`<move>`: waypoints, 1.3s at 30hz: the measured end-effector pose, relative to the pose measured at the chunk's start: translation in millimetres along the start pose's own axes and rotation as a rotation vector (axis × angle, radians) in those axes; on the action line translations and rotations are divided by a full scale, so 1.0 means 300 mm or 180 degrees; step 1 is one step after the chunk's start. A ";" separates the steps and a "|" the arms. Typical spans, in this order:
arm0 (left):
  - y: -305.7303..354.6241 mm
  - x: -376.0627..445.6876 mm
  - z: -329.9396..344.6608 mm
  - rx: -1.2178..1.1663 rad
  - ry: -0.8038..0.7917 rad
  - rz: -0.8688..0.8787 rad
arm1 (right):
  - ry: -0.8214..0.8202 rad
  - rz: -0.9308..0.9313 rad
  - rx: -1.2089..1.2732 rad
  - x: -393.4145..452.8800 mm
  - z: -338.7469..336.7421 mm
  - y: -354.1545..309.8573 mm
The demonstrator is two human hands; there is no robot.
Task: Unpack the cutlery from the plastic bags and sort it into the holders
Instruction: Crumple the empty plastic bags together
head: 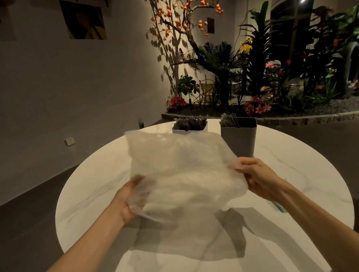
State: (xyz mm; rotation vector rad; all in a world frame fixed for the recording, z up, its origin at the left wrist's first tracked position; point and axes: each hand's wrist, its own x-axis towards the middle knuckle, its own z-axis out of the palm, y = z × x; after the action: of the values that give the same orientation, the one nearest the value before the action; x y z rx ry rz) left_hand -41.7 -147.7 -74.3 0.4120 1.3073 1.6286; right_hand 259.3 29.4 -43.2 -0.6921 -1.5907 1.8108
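Dim plant-lined room, round marble table (100, 180): I am holding a plastic bag (180, 173) above it, left hand (128, 200) and right hand (257, 176) pinching its edges. Holders (241, 139) behind already hold cutlery; the bag looks emptied, so setting it aside seems next.

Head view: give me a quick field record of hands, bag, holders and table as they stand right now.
left hand: grips the bag's left edge
right hand: pinches the bag's right edge
plastic bag: translucent, held up above the table, spread between both hands; contents cannot be told
white holder: far side of table, behind the bag, dark cutlery standing in it
grey holder: to the right of the white one, cutlery standing in it
table: round, marbled white top
loose cutlery on table: none visible
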 end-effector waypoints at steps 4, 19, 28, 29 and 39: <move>0.011 -0.008 0.016 0.0622 -0.0054 0.0417 | 0.0065 0.0004 -0.0109 0.012 -0.017 -0.001; 0.261 -0.078 0.243 0.1872 -0.1695 0.0837 | -0.1694 0.0659 -0.2592 0.073 0.186 -0.141; 0.153 -0.018 0.173 -0.0860 -0.1709 -0.0058 | -0.0742 0.0132 -0.0823 0.056 0.200 -0.124; 0.118 -0.018 0.178 -0.0841 -0.1681 -0.0178 | -0.0594 0.0166 -0.0691 0.061 0.203 -0.114; 0.023 -0.049 0.308 0.0602 -0.1327 -0.0208 | 0.0568 -0.0240 -0.2105 0.064 0.226 -0.052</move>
State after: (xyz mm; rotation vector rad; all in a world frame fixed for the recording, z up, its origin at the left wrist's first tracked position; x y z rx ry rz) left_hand 31.1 -108.3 -30.3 0.7710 1.1426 1.2815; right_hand 198.3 -0.1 -18.2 -1.0307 -2.0635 1.1117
